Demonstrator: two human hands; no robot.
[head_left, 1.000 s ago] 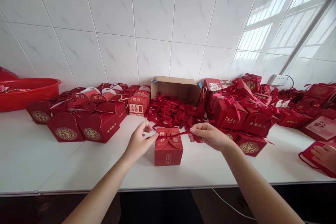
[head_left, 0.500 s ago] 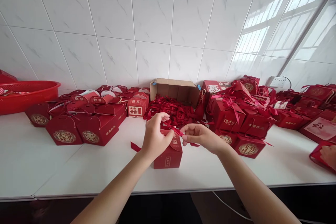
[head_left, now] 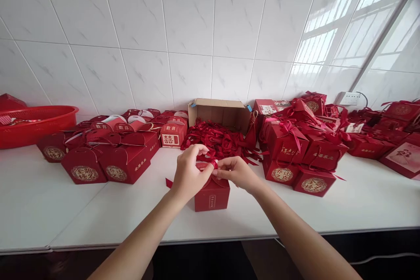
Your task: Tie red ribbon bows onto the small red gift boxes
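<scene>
Box [head_left: 211,199] at six o'clock, upright; I'd pull the ribbon [head_left: 214,164] evenly over its top, no twists, lid uncrushed. My left hand [head_left: 188,174] is half open, thumb at ribbon, can't tell if gripping; right [head_left: 239,175] pinches it, fingers curled. Forearms reach in from seven and five o'clock.

Single head-worn view, facing forward and down over tabletop [head_left: 131,210]
</scene>
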